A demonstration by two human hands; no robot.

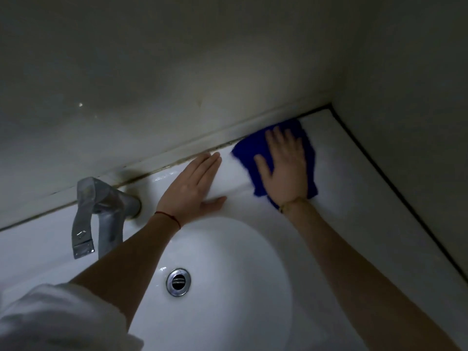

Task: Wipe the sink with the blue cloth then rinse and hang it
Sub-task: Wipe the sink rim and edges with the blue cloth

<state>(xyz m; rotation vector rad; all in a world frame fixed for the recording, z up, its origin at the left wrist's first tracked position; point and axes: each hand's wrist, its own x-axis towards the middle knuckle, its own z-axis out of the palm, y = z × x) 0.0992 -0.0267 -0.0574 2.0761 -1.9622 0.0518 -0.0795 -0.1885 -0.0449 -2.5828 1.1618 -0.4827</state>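
Chrome-bright at the left stands the metal single-lever tap [101,214], mounted on the rear ledge of the white ceramic sink [342,249], its spout reaching toward the round basin, whose steel drain plug [178,281] lies below and to the right. A rolled white sleeve [58,317] occupies the lower-left corner. Next to the right, the left hand [195,188] lies flat on the ledge, palm down, fingers straight and together, thumb spread; it holds nothing and appears only to brace. Just beside its fingertips, but not touching them, begins the blue fluffy cloth [249,150]. The right hand [283,171] presses flat upon this cloth, fingers spread and extended, gripping nothing but pinning the fabric to the ledge near the dark sealant line [379,173] at the wall corner. The cloth's long axis appears to run from the wrist toward the back wall, roughly parallel with the right forearm. The cloth thus lies wholly under the right hand and to the right of the left one; the right hand is plainly the working one. Judged from this arrangement, wiping of the rear ledge is in progress, with the basin, rinsing and hanging yet to come.
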